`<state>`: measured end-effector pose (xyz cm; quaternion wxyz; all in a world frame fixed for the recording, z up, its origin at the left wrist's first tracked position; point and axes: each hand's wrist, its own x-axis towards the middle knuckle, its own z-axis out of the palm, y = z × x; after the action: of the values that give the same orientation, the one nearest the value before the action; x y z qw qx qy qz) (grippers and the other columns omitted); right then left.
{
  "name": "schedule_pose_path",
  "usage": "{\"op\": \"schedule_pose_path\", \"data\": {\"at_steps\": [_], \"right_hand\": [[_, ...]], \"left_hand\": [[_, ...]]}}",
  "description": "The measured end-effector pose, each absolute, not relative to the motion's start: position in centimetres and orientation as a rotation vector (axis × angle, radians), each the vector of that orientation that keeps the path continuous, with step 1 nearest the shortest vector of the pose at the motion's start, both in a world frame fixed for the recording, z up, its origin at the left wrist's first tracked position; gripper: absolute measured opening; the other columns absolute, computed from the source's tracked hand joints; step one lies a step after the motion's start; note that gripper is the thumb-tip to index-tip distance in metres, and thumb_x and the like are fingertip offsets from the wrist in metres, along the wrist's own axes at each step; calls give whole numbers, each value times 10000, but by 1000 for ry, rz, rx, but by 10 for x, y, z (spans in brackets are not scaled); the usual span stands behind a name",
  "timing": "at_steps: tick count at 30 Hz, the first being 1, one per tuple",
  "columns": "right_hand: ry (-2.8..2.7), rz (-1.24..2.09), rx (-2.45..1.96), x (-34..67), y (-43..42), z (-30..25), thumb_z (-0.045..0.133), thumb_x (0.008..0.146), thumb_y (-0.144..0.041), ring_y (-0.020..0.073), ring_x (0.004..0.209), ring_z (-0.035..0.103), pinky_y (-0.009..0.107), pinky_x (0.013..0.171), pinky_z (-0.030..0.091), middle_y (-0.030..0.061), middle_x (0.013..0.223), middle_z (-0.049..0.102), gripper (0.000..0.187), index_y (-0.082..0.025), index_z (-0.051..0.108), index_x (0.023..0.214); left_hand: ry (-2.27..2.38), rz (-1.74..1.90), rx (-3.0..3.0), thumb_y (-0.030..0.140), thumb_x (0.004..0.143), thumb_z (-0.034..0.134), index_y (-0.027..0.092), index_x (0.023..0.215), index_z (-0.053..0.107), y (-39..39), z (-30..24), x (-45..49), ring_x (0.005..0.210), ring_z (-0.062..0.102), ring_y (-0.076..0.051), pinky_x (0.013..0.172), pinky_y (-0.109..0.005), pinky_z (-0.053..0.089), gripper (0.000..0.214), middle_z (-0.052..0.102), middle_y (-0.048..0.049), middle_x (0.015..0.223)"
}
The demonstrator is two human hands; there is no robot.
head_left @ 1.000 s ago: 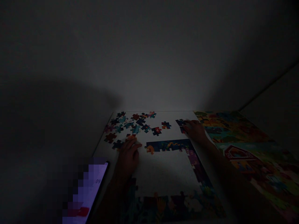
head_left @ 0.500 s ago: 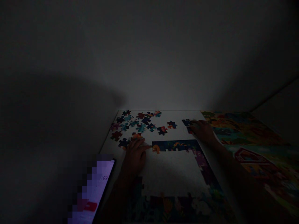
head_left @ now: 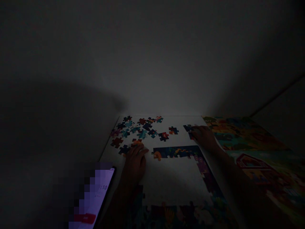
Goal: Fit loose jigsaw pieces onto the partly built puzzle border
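My left hand (head_left: pixel 134 163) lies low over the white board, its fingers stretched out and slightly apart. Its fingertips touch or partly cover an orange and dark puzzle piece (head_left: pixel 136 142), and a dark blue piece (head_left: pixel 124 149) lies beside them. At the upper right, my right hand (head_left: pixel 205 137) has its fingers bent together on a dark puzzle piece (head_left: pixel 191 136); another dark blue piece (head_left: pixel 187 128) sits against the fingertips. Between the arms is a partly joined puzzle border, with a dark blue top strip (head_left: pixel 176 152) and a purple right side (head_left: pixel 201 163).
Several loose pieces (head_left: pixel 142 133) are scattered at the board's far left. A lit phone (head_left: pixel 101 194) stands at the lower left, partly pixelated. Colourful pictures (head_left: pixel 252 159) lie to the right. A pale wall (head_left: pixel 162 70) rises behind the board (head_left: pixel 171 181). The light is very dim.
My left index finger has drawn back from the left end of the top strip towards the orange piece. My right hand stays at the same pieces. The view has shifted slightly.
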<state>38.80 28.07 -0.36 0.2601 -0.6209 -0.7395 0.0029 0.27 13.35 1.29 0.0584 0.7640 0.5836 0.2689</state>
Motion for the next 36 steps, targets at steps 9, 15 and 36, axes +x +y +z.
{"op": "schedule_pose_path", "data": {"at_steps": [9,15,36], "right_hand": [[-1991,52,-1661,389,280,-2,518,887,-361,330,1131,608,515,978,474,144,1125,702,347,-196,710,1125],[-1967,70,-1606,391,281,-4,516,877,-308,313,1112,623,513,971,491,124,1115,708,311,-219,724,1090],[-1939,127,-1580,395,285,-6,441,855,-251,305,1048,654,485,977,503,151,1101,708,363,-179,748,1035]], "left_hand": [[1811,977,2206,106,867,432,214,1101,689,134,20,6,1217,569,-246,1056,-473,466,363,653,-88,1235],[1779,887,2249,101,873,461,239,1110,691,133,33,7,1198,591,-230,1057,-466,475,358,663,-68,1231],[1992,525,2268,215,950,462,173,1291,606,205,50,31,1312,491,-304,1092,-493,392,372,530,-176,1396]]}}
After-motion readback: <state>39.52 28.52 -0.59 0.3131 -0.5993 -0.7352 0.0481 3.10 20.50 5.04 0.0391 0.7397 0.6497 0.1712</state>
